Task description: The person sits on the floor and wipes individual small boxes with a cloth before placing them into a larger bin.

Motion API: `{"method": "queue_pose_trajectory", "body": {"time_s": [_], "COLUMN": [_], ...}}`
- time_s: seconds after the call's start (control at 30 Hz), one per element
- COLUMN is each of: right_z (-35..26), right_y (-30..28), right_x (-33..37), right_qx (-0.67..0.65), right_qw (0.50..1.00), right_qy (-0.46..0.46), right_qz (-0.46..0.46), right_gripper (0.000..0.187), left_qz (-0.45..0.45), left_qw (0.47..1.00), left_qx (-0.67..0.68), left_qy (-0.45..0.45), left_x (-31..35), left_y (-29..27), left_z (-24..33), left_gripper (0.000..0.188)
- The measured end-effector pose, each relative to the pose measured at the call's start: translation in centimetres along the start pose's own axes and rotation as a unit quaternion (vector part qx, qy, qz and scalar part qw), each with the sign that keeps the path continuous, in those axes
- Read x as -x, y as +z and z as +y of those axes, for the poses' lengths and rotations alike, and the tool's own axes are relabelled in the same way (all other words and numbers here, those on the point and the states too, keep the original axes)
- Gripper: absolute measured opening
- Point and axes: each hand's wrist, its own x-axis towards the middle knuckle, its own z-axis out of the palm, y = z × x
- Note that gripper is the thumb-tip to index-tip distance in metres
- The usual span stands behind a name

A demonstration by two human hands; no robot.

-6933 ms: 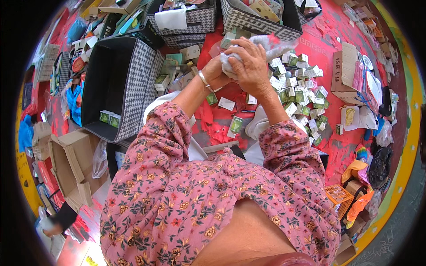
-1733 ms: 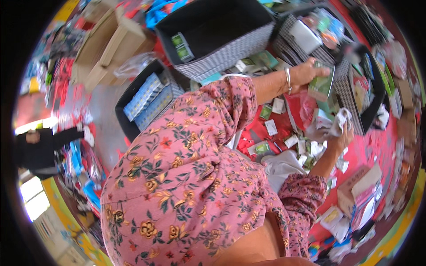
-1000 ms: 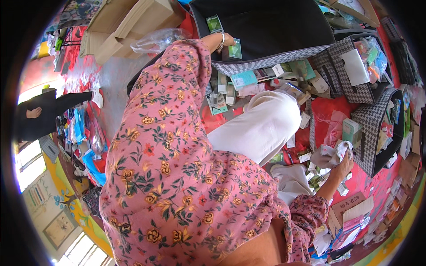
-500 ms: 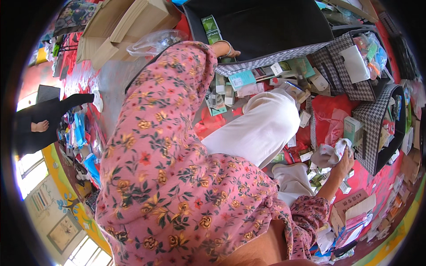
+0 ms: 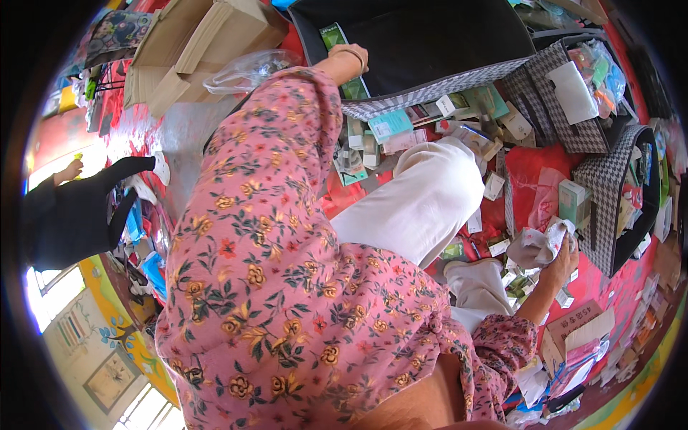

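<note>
Left grip (image 5: 351,57) at green boxes (image 5: 332,36) inside black bin (image 5: 444,43)

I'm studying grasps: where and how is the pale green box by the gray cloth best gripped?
Probably grip the pale green box at its end away from the gray cloth, from overhead: that end shows uncovered, while the houndstooth bin crowds its right side.

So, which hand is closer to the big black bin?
Left. The left hand reaches into the bin, by the green boxes; the right hand is farther off, outside it, holding a pale cloth.
</note>
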Motion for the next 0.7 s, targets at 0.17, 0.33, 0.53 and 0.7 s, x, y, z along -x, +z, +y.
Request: {"method": "queue_pose_trajectory", "body": {"time_s": [0.17,0.33,0.53,0.7], "right_z": [-0.3,-0.6,5.4,12.9], "right_y": [-0.7,-0.8,-11.0,-24.1], "right_x": [1.1,0.9,-2.5,-5.0], "right_qx": [0.070,0.053,0.506,0.101], "right_qw": [0.995,0.998,0.795,0.953], "right_qy": [-0.066,-0.035,-0.327,-0.180], "right_qz": [0.017,0.019,0.077,0.221], "right_gripper": [0.021,0.020,0.038,0.026], "left_qz": [-0.039,-0.129,-0.111,0.213], "left_qw": [0.946,0.929,0.928,0.901], "left_qx": [-0.019,-0.011,0.109,0.156], "left_qy": [0.322,0.345,0.338,0.345], "left_x": [-0.1,0.2,1.1,6.7], "left_y": [2.5,4.1,1.9,-7.2], "left_z": [0.0,0.7,3.5,7.4], "left_gripper": [0.049,0.058,0.071,0.034]}}
